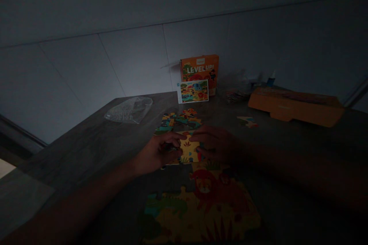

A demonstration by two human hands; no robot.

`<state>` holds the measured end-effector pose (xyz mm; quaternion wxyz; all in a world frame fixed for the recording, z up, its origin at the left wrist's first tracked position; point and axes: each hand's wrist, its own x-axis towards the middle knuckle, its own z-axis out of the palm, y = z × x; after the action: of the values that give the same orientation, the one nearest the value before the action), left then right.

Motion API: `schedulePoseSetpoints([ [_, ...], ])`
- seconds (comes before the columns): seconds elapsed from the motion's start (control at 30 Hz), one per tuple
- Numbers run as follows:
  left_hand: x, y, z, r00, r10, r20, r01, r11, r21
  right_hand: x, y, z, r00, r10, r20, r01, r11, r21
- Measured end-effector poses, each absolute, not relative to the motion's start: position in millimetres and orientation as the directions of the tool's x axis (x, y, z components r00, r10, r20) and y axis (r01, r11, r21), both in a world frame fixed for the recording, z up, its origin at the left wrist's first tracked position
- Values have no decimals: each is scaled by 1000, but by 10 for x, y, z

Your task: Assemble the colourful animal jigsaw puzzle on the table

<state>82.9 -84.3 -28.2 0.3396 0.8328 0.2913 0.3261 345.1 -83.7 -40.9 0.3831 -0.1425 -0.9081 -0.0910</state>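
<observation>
A yellow jigsaw puzzle piece (189, 150) with a small red plant on it is between my two hands. My left hand (156, 151) grips its left edge with thumb and fingers. From the other side, the fingertips of my right hand (220, 143) are closed on its right edge. Behind the hands lie more puzzle pieces (168, 120), some overlapping. Closer to me is a joined puzzle section (186, 212) with a red lion and a green crocodile. My right hand hides part of what lies beneath it, and the light is very dim.
An orange "LEVEL UP!" box (201, 63) stands at the back, a picture card (194, 92) leaning on it. A clear plastic bag (129, 110) lies left. To the right are a loose puzzle piece (247, 121), an open orange box (296, 107) and a small blue bottle (271, 79).
</observation>
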Motion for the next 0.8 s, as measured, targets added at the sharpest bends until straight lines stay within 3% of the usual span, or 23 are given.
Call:
schedulePoseSetpoints([
  [0.43,835,-879,-187,617,697,365,296,-635,714,3441,-942,-340,-697,156,700,302,949,89],
  [0.8,805,-1030,-101,746,646,160,240,-485,841,3277,-1281,-239,-774,248,583,352,934,70],
])
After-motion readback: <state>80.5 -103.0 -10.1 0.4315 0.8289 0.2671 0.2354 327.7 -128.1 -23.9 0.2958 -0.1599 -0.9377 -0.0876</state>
